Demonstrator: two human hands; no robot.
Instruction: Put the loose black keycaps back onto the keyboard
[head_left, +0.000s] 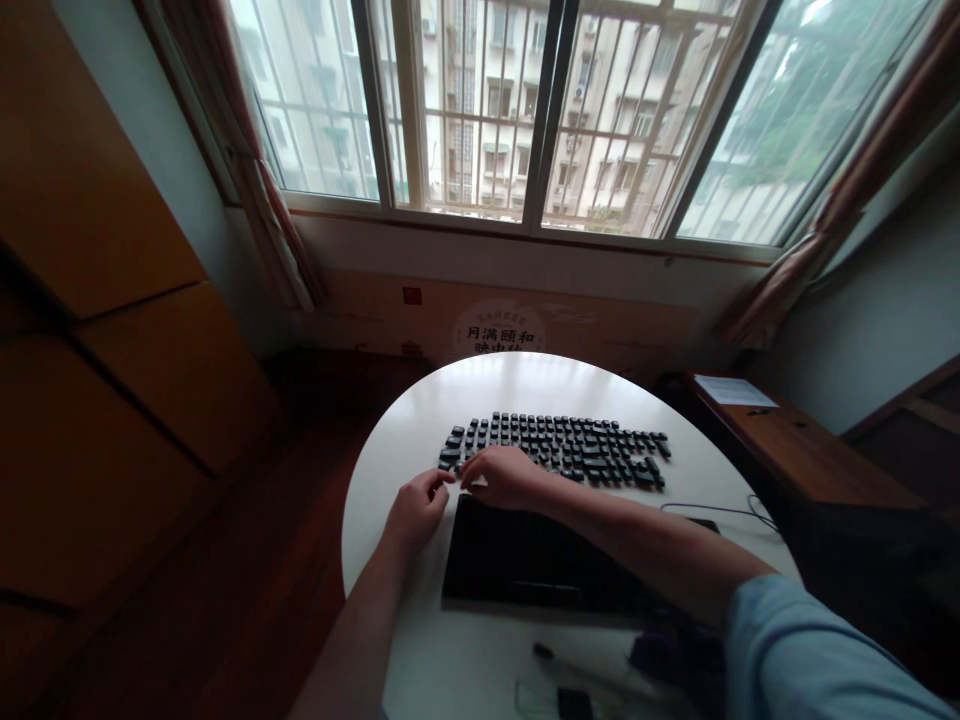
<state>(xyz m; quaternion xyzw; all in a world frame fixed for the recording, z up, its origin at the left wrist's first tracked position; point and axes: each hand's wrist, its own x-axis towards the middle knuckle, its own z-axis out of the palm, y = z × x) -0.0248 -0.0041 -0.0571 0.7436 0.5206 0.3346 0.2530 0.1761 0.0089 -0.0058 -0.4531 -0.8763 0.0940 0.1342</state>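
Note:
Black loose keycaps [592,450] lie in rows on a white round table [405,430], laid out like a keyboard. Just in front of them is a flat black keyboard body [525,555], its upper edge partly covered by my right forearm. My left hand [420,508] is at the left end of the rows, thumb and fingers closed together at the tips. Close beside it, my right hand [501,475] reaches across from the right with curled fingers pointing down near the lower left keycaps. Whatever either hand's fingertips hold is too small or hidden to make out.
A thin cable [712,508] runs along the table's right side. Blurred small items, including a dark square object [574,703], lie near the front edge. A wooden desk [817,450] with a paper sheet [735,391] stands to the right, a cabinet [150,380] to the left.

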